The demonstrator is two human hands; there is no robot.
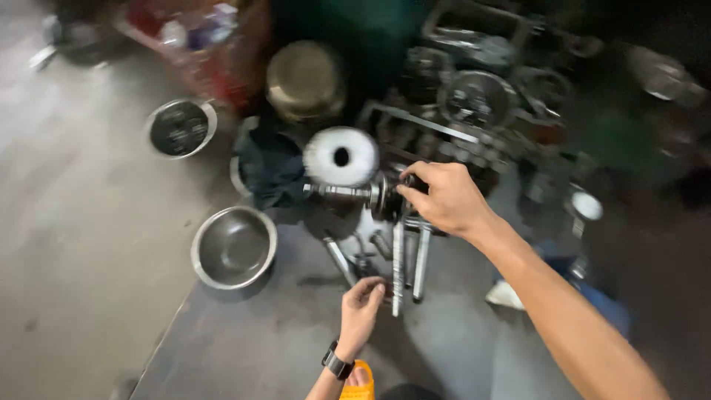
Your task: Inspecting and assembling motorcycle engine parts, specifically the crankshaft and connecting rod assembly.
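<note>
My right hand grips the end of a metal shaft assembly that lies horizontally above a dark metal sheet. My left hand, with a black wristwatch on the wrist, hovers low over the sheet with its fingers curled near several long steel bolts and rods. Nothing shows clearly between the left fingers. A white round brush-like disc with a centre hole sits just behind the shaft.
An empty steel bowl stands left of the rods, another bowl with dark contents farther back left. A brass pot, dark cloth and a heap of metal machine parts crowd the back. Concrete floor lies left.
</note>
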